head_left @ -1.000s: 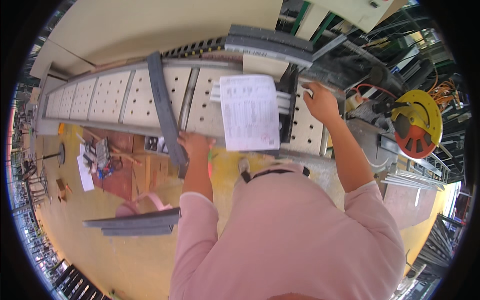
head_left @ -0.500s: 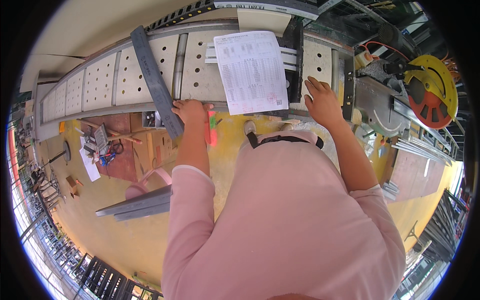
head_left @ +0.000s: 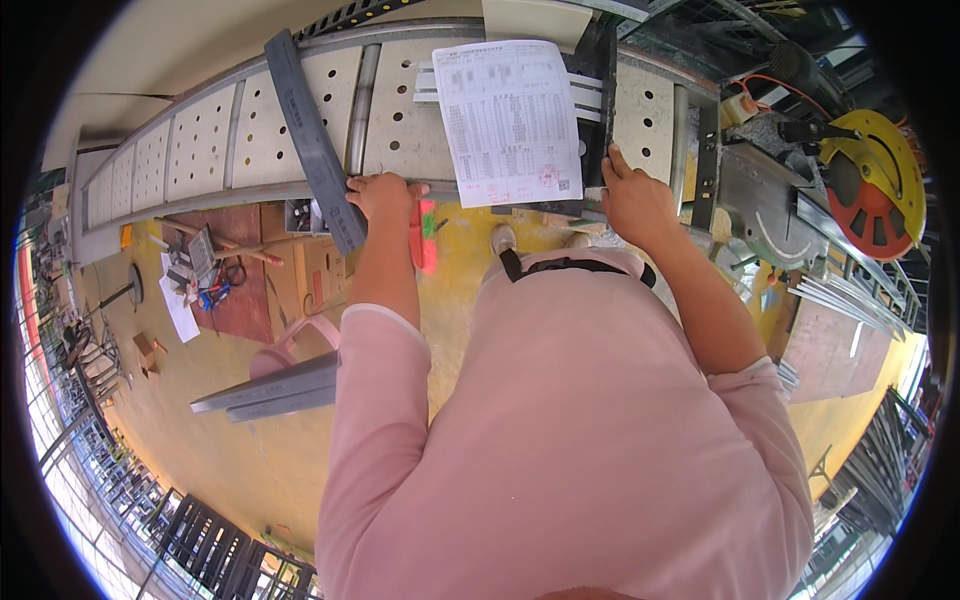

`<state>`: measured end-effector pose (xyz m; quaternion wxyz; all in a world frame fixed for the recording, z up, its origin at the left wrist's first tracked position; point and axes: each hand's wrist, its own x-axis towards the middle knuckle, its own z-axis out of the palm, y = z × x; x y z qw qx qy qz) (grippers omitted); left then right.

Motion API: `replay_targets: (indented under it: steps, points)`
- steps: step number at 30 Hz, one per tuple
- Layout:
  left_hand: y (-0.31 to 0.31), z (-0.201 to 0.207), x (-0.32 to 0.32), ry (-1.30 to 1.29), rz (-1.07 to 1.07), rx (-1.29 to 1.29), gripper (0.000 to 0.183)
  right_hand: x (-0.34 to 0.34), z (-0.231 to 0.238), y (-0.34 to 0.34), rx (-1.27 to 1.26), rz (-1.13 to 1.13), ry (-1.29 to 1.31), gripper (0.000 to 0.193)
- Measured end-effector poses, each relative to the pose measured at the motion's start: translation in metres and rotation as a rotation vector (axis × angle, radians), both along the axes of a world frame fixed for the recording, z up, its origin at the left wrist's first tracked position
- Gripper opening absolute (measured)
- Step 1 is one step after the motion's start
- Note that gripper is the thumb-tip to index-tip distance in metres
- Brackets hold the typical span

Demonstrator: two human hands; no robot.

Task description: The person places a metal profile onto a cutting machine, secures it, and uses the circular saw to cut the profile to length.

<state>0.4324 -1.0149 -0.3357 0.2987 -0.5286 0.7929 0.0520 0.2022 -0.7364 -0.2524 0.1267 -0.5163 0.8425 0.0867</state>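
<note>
My left hand (head_left: 383,195) rests on the near rail of a long perforated bench (head_left: 405,140), thumb stretched to the right. Its fingertips lie beside a dark grey bar (head_left: 310,135) set slantwise across the bench. A printed sheet of paper (head_left: 507,125) lies in front of me, over light metal strips (head_left: 588,100) that stick out at both sides. My right hand (head_left: 640,205) is at the near edge, right of a black crosspiece (head_left: 598,120), index finger stretched forward close to it. Neither hand visibly holds anything.
At the right stands a cutting saw with a yellow and red guard (head_left: 873,190). Below the left hand shows a red object (head_left: 424,240). Grey bars (head_left: 270,388) lie at the lower left near a pink stool (head_left: 300,345). Metal strips (head_left: 850,305) jut out under the saw.
My right hand's fingers have drawn together, the index now pointing forward beside the black crosspiece. My left hand stays on the rail. The whole view has shifted slightly.
</note>
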Motion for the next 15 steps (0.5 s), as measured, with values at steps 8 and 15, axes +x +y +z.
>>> replay_targets:
  steps: [8, 15]
  points:
    - [-0.0010, 0.0028, -0.0026, -0.039, 0.024, 0.026, 0.084, 0.0009, -0.0008, -0.0063, 0.043, 0.010, -0.023, 0.047]
    - [-0.0017, 0.0041, -0.0036, -0.042, 0.019, 0.023, 0.082, 0.0003, 0.0003, -0.0050, 0.030, -0.005, -0.077, 0.049]
